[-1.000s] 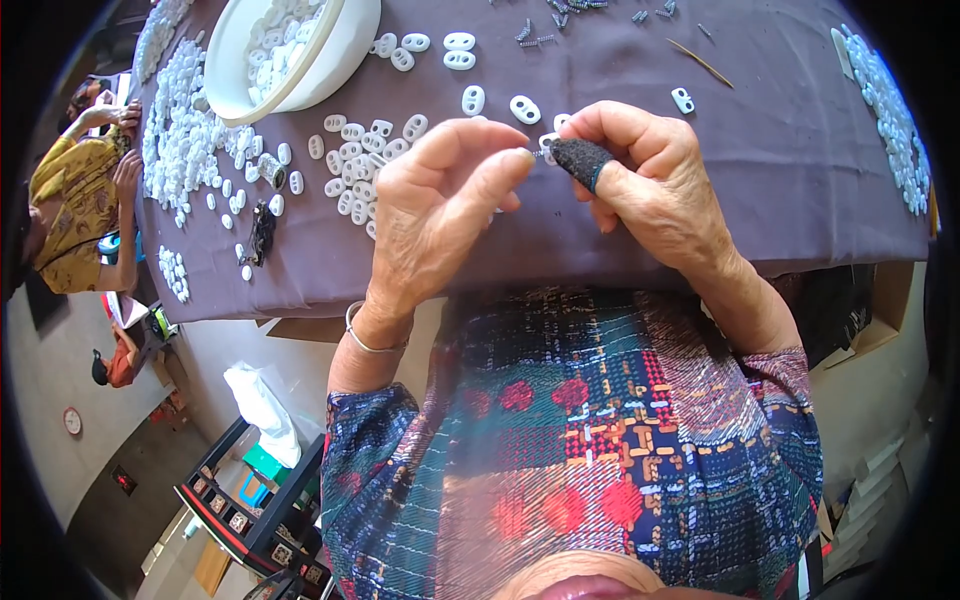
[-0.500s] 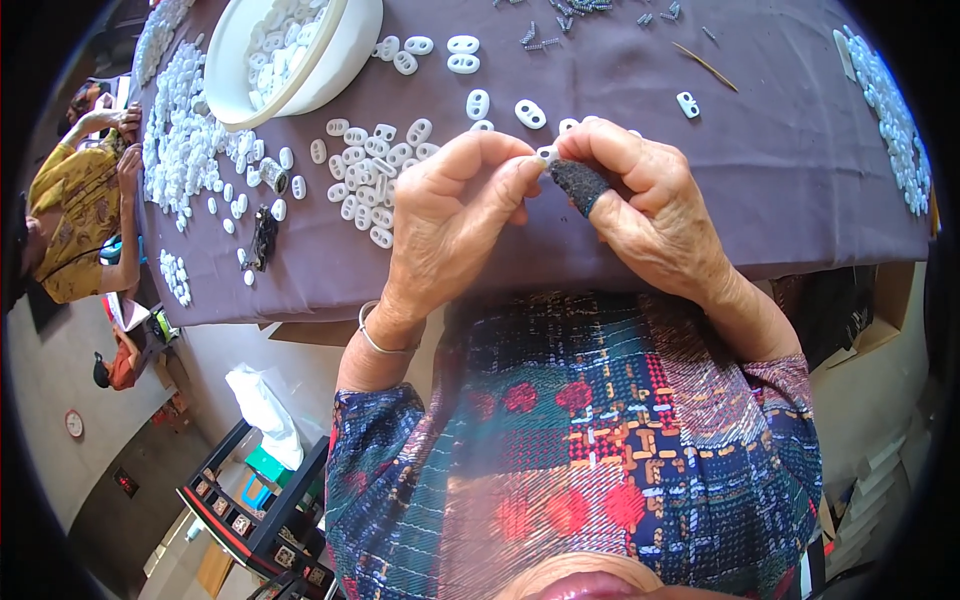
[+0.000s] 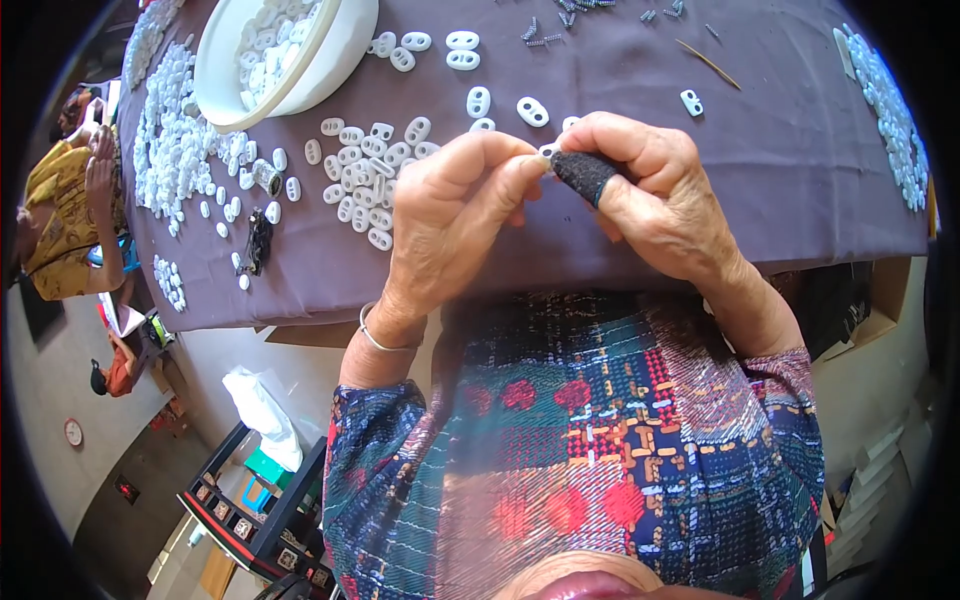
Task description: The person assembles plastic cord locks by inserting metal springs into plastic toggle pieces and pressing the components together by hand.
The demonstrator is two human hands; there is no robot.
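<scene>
Fingers [image 3: 515, 182] of left hand [image 3: 445, 220] and right hand [image 3: 665, 200] pinch a white piece [image 3: 548, 151].

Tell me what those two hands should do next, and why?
Perhaps steady the small white piece with the right hand and press gently with the left hand, because the tips of both hands meet there and something that small could slip.

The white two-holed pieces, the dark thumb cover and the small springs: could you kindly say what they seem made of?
White two-holed pieces: probably hard plastic, smooth, with rounded, even edges.
Dark thumb cover: apparently cloth or felt, matte and fuzzy.
Small springs: likely metal wire, grey, with fine ridges; too small to judge finish.
</scene>
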